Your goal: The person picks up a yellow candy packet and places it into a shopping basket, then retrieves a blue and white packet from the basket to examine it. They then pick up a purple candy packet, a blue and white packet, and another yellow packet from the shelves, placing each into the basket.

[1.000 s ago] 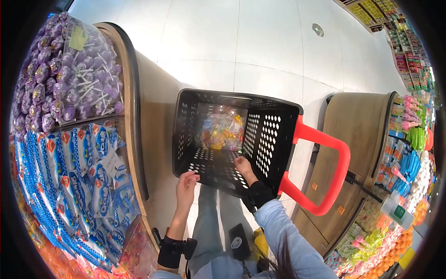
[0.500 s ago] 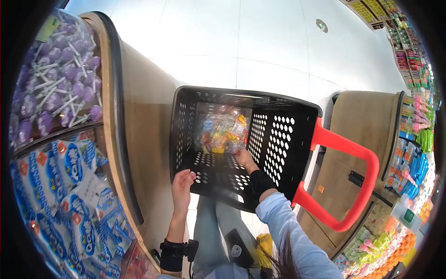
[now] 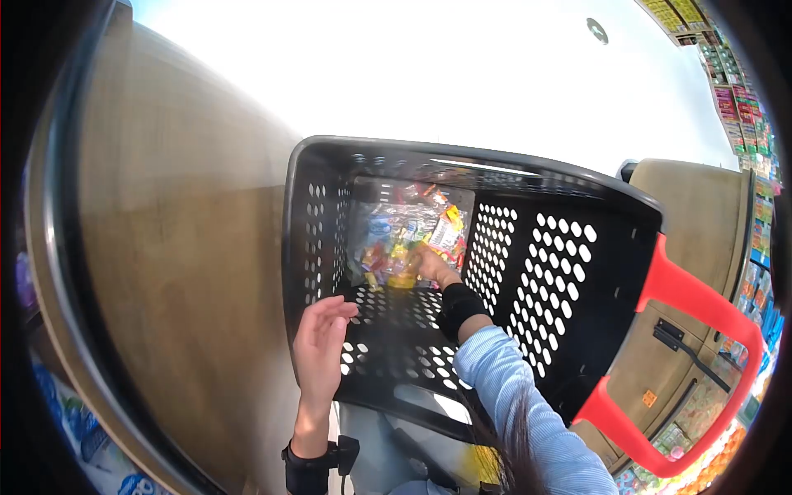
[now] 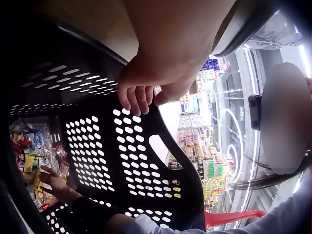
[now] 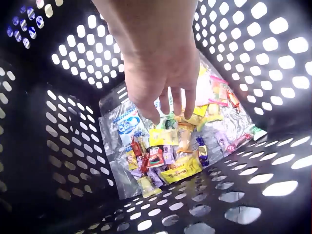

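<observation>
A black shopping basket (image 3: 569, 214) with perforated walls stands in front of me, and on its bottom lies a clear plastic bag (image 5: 111, 168) with several wrapped candies (image 5: 181, 168) in yellow, red and purple. My right hand (image 3: 433, 266) reaches deep inside, fingers pointing down and extended, the fingertips right at the candies in the right wrist view. A yellow packet (image 5: 163, 137) lies just under the fingers. Over the near left rim hovers my left hand (image 3: 322, 346), palm inward with fingers loosely bent and holding nothing.
The basket's red handle (image 3: 749, 346) sticks out on the right. A wooden display cabinet (image 3: 181, 223) runs along the left, and another wooden cabinet (image 3: 693, 206) stands at the right. Stocked shelves (image 3: 730, 103) line the far right. Pale floor (image 3: 429, 74) stretches beyond the basket.
My right hand has gone lower into the basket, down to the candies. The view has moved closer to the basket, and the lollipops on the left have mostly left the picture.
</observation>
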